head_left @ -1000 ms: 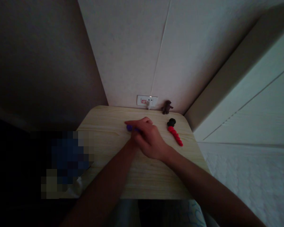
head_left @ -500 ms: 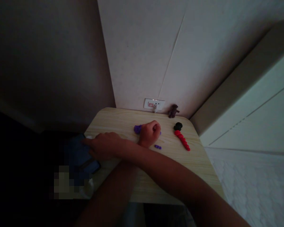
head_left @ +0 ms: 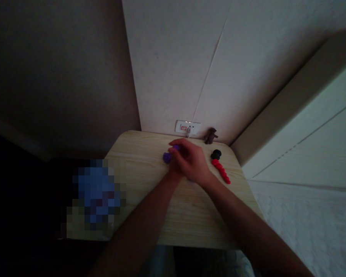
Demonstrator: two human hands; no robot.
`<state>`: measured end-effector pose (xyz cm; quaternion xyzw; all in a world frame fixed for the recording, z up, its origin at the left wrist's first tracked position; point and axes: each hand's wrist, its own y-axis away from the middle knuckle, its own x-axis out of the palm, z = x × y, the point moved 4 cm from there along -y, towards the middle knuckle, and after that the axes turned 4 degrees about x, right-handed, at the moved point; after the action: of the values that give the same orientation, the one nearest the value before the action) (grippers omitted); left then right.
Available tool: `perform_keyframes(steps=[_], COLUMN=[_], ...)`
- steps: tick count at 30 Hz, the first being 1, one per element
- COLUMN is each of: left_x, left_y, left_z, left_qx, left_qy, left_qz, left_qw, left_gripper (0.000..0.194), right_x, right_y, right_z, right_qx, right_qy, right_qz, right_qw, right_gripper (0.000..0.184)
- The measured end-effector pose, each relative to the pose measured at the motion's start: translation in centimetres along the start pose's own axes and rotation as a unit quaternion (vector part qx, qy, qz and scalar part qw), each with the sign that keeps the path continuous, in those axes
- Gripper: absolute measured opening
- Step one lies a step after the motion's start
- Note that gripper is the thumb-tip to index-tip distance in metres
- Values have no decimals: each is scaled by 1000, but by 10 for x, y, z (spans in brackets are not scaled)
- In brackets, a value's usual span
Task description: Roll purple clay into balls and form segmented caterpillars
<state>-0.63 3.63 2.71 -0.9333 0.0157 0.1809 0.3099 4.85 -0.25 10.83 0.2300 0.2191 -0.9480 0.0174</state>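
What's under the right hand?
Part of the left hand shows under the right hand; the rest is covered. A purple piece shows near the right thumb. Anything fully beneath is hidden.

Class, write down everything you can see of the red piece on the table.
The red piece is bright, slim and lumpy, like a row of rounded bumps or a twist, narrowing towards its near end. It looks like soft clay or plastic; I cannot tell which. It lies slantwise on the pale wood-grain table, right of the right hand, which does not touch it. Its wider far end meets or nearly meets the black piece.
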Motion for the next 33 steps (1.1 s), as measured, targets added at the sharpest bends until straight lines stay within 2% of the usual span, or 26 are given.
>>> perform_keyframes(steps=[2, 4, 6, 9, 14, 20, 27, 33], left_x=[1, 1, 0, -3, -4, -2, -2, -2], left_y=[-1, -2, -3, -3, -3, -3, -2, -3], left_z=[0, 0, 0, 1, 0, -2, 2, 0], left_qx=[7, 13, 18, 18, 17, 24, 18, 26], left_qy=[-1, -5, -13, -25, -32, -30, -26, -27], left_qz=[4, 6, 7, 1, -9, -4, -12, -16], left_qw=[1000, 1000, 1000, 1000, 999, 999, 999, 999], left_gripper=[31, 27, 26, 28, 28, 27, 27, 27], right_x=[-40, -64, -73, -70, -57, -55, -55, -60], right_y=[8, 16, 23, 30, 36, 42, 45, 45], right_z=[-34, -68, -92, -112, -125, -134, -139, -138], right_qx=[67, 131, 171, 185, 137, 168, 182, 159], right_qy=[-89, -137, -145, -124, -144, -201, -146, -108], right_qz=[-117, -160, -180, -172, -149, -136, -131, -134], right_qw=[987, 969, 958, 960, 969, 955, 964, 972], right_gripper=[28, 37, 41, 41, 37, 30, 44, 29])
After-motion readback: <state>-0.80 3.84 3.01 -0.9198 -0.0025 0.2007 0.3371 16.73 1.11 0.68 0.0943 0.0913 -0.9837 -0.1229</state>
